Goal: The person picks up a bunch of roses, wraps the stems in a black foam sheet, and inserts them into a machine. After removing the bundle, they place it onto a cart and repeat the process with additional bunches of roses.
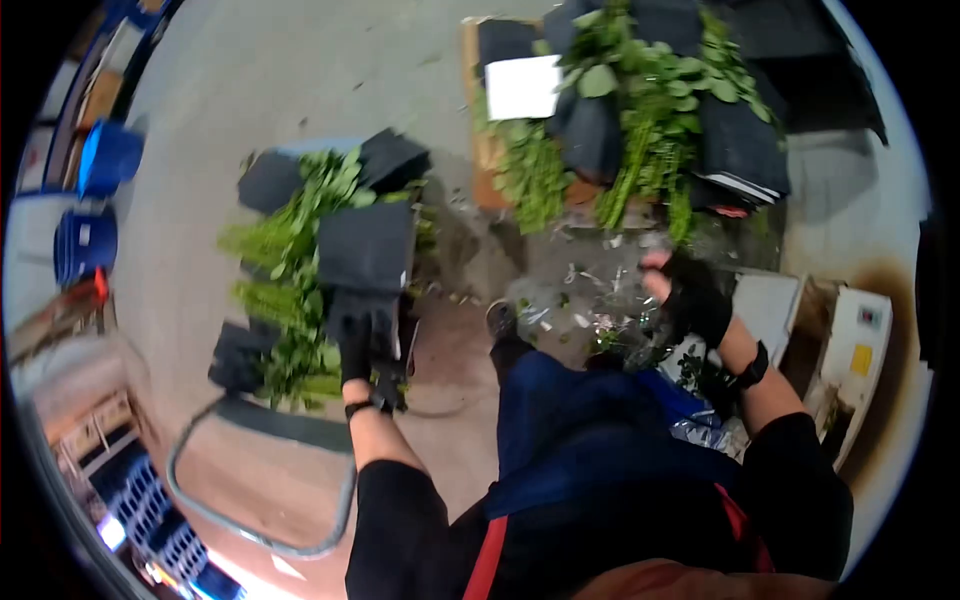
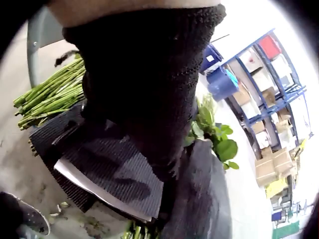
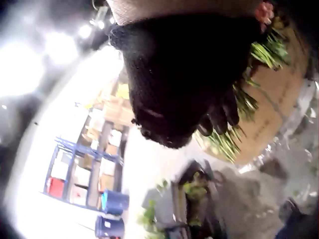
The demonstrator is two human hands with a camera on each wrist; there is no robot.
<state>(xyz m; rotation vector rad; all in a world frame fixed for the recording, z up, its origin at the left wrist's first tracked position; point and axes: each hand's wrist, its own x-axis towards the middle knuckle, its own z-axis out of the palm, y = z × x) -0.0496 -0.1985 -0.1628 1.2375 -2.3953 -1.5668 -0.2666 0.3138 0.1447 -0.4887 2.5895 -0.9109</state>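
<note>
My left hand (image 1: 365, 345), in a dark glove, rests on the near end of a black corrugated wrap (image 1: 365, 245) on the left pile. In the left wrist view, that hand (image 2: 144, 89) covers part of the ridged wrap (image 2: 114, 164), which has a pale edge; I cannot tell whether its fingers grip. Leafy green stems (image 1: 290, 300) stick out beside the wraps. Off to the right, my gloved right hand (image 1: 695, 300) is raised above littered floor, blurred. Its fingers (image 3: 219, 119) hang loosely curled with nothing in them in the right wrist view.
More wrapped green bundles (image 1: 640, 130) and a white sheet (image 1: 523, 88) lie on the pile ahead. A metal loop handle (image 1: 345, 500) juts out by the left pile. Clear plastic scraps (image 1: 600, 320) litter the floor. White box-like unit (image 1: 860, 350) stands right; blue bins (image 1: 108, 158) stand far left.
</note>
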